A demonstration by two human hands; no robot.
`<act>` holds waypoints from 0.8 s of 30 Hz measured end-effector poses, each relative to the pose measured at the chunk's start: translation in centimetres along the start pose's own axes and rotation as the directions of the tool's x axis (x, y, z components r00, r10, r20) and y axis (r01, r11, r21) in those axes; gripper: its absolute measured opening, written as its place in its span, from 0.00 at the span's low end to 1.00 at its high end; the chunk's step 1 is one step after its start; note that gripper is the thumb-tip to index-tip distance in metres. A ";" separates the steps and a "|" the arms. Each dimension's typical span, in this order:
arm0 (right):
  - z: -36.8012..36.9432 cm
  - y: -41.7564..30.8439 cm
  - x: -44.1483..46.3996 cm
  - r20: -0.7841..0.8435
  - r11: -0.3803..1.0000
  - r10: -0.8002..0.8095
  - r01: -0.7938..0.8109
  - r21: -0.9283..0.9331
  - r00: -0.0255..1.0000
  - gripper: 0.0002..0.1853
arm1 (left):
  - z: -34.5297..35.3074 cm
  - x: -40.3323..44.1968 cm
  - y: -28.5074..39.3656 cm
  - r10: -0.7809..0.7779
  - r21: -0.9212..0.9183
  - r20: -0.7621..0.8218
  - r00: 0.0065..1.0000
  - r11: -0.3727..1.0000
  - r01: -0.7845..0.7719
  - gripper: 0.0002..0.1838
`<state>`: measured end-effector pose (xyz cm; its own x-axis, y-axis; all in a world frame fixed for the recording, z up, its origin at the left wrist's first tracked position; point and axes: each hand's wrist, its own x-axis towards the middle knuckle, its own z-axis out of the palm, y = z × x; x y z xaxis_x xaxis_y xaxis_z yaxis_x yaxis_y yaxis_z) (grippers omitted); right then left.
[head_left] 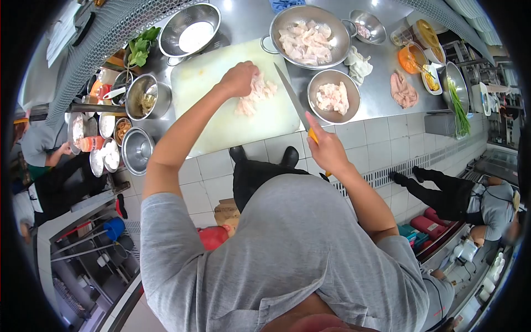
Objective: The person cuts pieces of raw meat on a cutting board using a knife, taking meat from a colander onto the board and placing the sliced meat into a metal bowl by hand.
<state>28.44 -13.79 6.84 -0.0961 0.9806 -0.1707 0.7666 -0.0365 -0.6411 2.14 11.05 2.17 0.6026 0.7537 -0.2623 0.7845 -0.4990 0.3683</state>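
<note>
My left hand (pixel 239 79) is curled down at the pale raw chicken pieces (pixel 256 98) on the white cutting board (pixel 213 119); its fingertips are partly hidden against the meat. In my right hand (pixel 327 148) is a long knife (pixel 292 93) with a yellow handle, its blade pointing away over the board's right edge, apart from the meat. Beside the blade stands a steel bowl (pixel 357 106) with cut chicken in it. Behind it, a large colander (pixel 344 51) holds bigger raw chicken slices (pixel 307 43).
An upright colander (pixel 208 39) stands at the back left, near a steel pot (pixel 160 99) and bowls (pixel 138 157). Rightward lie a white cloth (pixel 358 65), a pinkish cloth (pixel 404 90) and an orange tub (pixel 410 59). Other people (pixel 489 202) are at both sides.
</note>
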 end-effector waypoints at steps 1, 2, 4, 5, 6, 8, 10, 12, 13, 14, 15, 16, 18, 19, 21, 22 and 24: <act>0.2 0.2 -0.2 0.008 1.000 0.008 -0.008 -0.015 1.000 0.40 | -0.2 -0.9 0.3 0.017 0.024 0.056 0.998 1.000 -0.019 0.26; 0.3 0.3 -0.2 0.015 1.000 -0.018 0.019 -0.023 1.000 0.40 | -0.6 -1.6 0.5 0.034 0.051 0.111 0.993 0.998 -0.039 0.26; 0.6 0.2 0.0 0.029 0.996 -0.074 0.075 -0.040 0.997 0.41 | -1.8 -2.4 0.9 -0.024 0.091 0.185 0.982 0.996 0.007 0.27; 0.6 0.3 0.2 0.020 0.997 -0.075 0.076 -0.026 0.997 0.41 | -2.2 -2.9 0.9 -0.057 0.115 0.222 0.973 0.993 0.032 0.28; 0.7 0.4 0.3 0.011 0.997 -0.073 0.073 -0.009 0.997 0.41 | -2.0 -3.2 1.1 0.007 0.109 0.133 0.991 0.994 -0.021 0.30; 0.7 0.7 0.4 -0.006 0.998 -0.055 0.055 0.016 0.998 0.41 | -1.4 -3.3 2.1 0.137 0.105 -0.049 0.989 0.986 -0.131 0.34; 0.6 1.0 0.5 -0.022 0.999 -0.031 0.032 0.032 0.999 0.40 | 0.3 -2.2 3.3 0.186 0.141 -0.049 0.981 0.974 -0.177 0.36; 0.6 1.5 0.7 0.001 0.998 -0.045 0.045 0.036 0.999 0.41 | 1.3 -1.0 3.0 0.180 0.122 -0.118 0.976 0.979 -0.166 0.38; 0.6 1.6 0.7 0.012 0.998 -0.049 0.049 0.039 0.999 0.41 | 1.5 0.1 2.5 0.148 0.080 -0.181 0.972 0.988 -0.136 0.39; 0.5 1.7 0.8 0.014 0.998 -0.053 0.053 0.040 0.998 0.42 | 1.5 1.3 1.9 0.114 0.036 -0.240 0.964 0.993 -0.109 0.40; 0.6 1.7 0.7 0.018 0.998 -0.053 0.052 0.043 0.998 0.42 | 0.3 2.0 1.5 -0.030 -0.113 -0.284 0.958 0.994 -0.002 0.39; 0.7 1.6 0.6 0.024 0.998 -0.054 0.053 0.045 0.998 0.42 | 0.1 3.3 0.5 -0.165 -0.128 -0.270 0.949 0.983 0.134 0.37; 0.7 1.6 0.4 0.039 0.998 -0.047 0.046 0.042 0.998 0.42 | -0.5 4.1 -0.5 -0.185 0.006 -0.124 0.975 0.982 0.187 0.38; 0.6 1.7 0.4 0.040 0.998 -0.041 0.040 0.038 0.998 0.43 | -0.6 3.8 -0.4 -0.119 -0.008 -0.080 0.990 0.993 0.118 0.37; 0.2 1.8 0.2 0.044 0.999 -0.009 0.007 0.041 0.999 0.42 | 0.4 1.9 1.3 0.031 -0.047 0.020 0.999 0.998 -0.030 0.34; 0.1 1.8 0.1 0.047 0.999 0.006 -0.008 0.043 0.999 0.42 | 0.6 1.0 2.4 0.067 -0.002 0.019 0.998 0.998 -0.067 0.32; 0.2 2.2 0.1 0.037 0.998 -0.004 0.001 0.061 0.999 0.42 | 0.9 -0.3 4.3 0.134 0.090 0.014 0.991 0.987 -0.135 0.28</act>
<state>29.94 -13.78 5.28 -0.1223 0.9729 -0.1960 0.7260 -0.0470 -0.6860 5.48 8.28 2.99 0.7046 0.6736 -0.2231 0.7058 -0.6325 0.3190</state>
